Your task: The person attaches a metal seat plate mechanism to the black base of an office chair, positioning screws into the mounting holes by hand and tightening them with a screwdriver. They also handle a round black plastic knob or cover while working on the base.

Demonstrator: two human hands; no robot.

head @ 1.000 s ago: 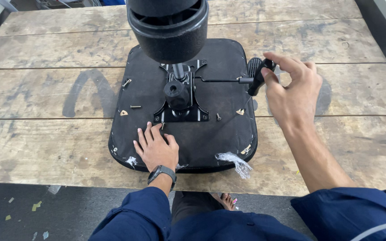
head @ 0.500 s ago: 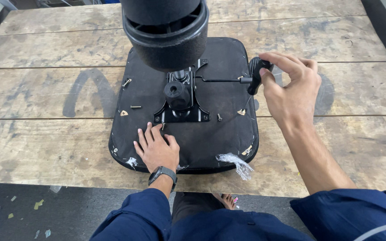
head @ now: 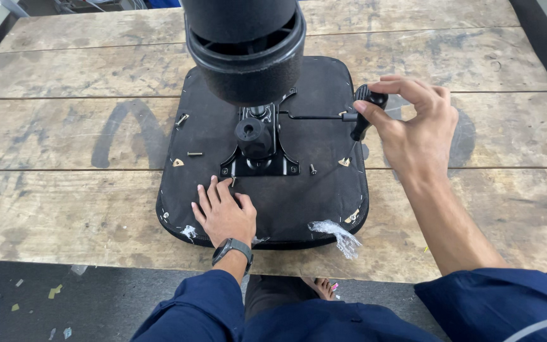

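Your right hand [head: 416, 126] pinches the stiff lever knob [head: 364, 107]; left hand [head: 223, 212] lies flat on the heavy-looking, firm seat base [head: 311, 190].

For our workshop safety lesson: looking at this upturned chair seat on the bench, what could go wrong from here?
1. Loose screws lie on the seat base; a knock could roll them off the wooden table.
2. The left hand lies flat beside the metal mounting plate; fingers might get pinched if it shifts.
3. The right hand grips the lever handle; a slip could tilt the seat.
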